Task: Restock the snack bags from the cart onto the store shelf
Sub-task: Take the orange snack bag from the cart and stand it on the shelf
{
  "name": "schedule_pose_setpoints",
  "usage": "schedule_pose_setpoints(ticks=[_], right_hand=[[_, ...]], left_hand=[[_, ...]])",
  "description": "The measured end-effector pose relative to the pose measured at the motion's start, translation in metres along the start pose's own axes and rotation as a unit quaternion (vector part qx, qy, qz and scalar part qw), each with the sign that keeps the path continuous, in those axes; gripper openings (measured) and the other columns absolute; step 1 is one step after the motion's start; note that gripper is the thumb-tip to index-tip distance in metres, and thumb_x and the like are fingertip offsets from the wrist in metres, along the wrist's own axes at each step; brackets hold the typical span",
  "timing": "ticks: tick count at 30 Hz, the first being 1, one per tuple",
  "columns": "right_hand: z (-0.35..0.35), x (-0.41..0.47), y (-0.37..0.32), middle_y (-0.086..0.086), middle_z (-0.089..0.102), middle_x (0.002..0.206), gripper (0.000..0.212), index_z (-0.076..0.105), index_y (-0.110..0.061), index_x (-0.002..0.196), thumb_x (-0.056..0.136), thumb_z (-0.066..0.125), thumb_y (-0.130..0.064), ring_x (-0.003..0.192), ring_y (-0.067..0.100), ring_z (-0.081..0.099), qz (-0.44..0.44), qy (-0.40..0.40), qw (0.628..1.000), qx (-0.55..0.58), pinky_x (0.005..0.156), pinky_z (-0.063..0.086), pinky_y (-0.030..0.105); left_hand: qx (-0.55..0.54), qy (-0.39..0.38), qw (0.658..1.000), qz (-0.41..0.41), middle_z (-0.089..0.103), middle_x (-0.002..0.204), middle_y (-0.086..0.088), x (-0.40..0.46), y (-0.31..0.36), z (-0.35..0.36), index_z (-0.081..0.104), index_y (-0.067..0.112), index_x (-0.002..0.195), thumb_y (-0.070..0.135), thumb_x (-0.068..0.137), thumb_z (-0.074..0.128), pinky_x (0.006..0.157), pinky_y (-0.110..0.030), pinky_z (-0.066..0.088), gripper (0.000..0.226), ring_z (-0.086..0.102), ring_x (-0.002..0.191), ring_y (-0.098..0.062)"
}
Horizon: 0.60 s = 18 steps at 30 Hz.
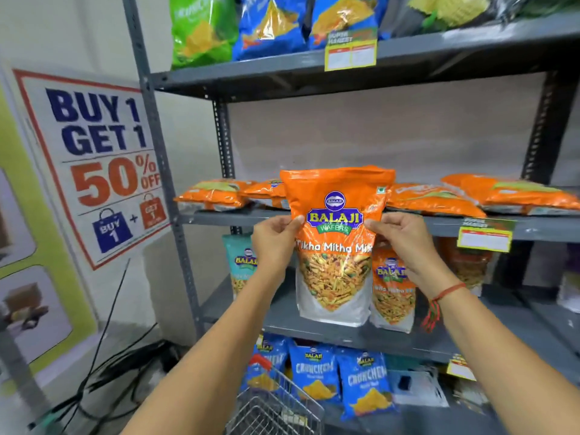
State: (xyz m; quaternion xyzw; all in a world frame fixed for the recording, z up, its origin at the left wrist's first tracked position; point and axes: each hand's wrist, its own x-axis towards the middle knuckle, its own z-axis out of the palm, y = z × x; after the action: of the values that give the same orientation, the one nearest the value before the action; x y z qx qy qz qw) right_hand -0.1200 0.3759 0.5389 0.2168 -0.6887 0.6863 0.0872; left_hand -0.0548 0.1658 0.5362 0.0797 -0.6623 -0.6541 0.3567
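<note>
An orange Balaji "Tikha Mitha Mix" snack bag (337, 211) is held upright in front of the grey metal shelf (439, 224). My left hand (273, 238) pinches its left edge and my right hand (398, 237) pinches its right edge. Its top is level with the middle shelf, where several orange bags (464, 197) lie flat. The wire cart (276, 406) with a red handle stands low, below my arms; its contents are not visible.
One shelf down stand a teal bag (240, 265) and an orange bag (392, 287). Blue Crunchem bags (364, 381) fill the bottom shelf; green and blue bags sit on top. A "Buy 1 Get 1" poster (100, 161) and floor cables are at left.
</note>
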Motion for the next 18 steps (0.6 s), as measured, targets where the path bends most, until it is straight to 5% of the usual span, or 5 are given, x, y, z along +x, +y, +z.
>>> schedule_pose_setpoints(ticks=[6,13,18], right_hand=[[-0.042,-0.009,0.009,0.003,0.075,0.071,0.018,0.070,-0.004,0.076,0.077,0.071,-0.022,0.059,0.010,0.066,0.033,0.021,0.999,-0.002,0.053,0.050,0.020],[-0.122,-0.017,0.070,0.005,0.075,0.079,0.019,0.071,-0.002,0.085,0.078,0.071,-0.021,0.063,0.010,0.062,0.129,0.032,0.990,-0.051,0.053,0.046,0.019],[-0.197,-0.010,0.129,-0.008,0.068,0.056,0.018,0.070,-0.018,0.059,0.075,0.074,-0.025,0.053,0.005,0.056,0.186,0.069,0.975,-0.104,0.053,0.043,0.021]], left_hand=[[0.011,-0.039,0.999,-0.018,0.079,0.083,-0.007,-0.008,-0.027,0.040,0.075,0.015,0.081,0.037,0.073,0.075,0.077,-0.051,0.062,0.024,0.076,0.078,-0.022],[0.040,-0.101,0.992,-0.066,0.078,0.077,-0.005,-0.038,-0.093,0.113,0.074,0.022,0.069,0.038,0.075,0.074,0.072,-0.051,0.062,0.017,0.074,0.073,-0.022],[0.069,-0.140,0.981,-0.112,0.074,0.065,-0.003,-0.057,-0.158,0.197,0.069,0.030,0.060,0.042,0.070,0.071,0.071,-0.052,0.060,0.016,0.071,0.066,-0.025]])
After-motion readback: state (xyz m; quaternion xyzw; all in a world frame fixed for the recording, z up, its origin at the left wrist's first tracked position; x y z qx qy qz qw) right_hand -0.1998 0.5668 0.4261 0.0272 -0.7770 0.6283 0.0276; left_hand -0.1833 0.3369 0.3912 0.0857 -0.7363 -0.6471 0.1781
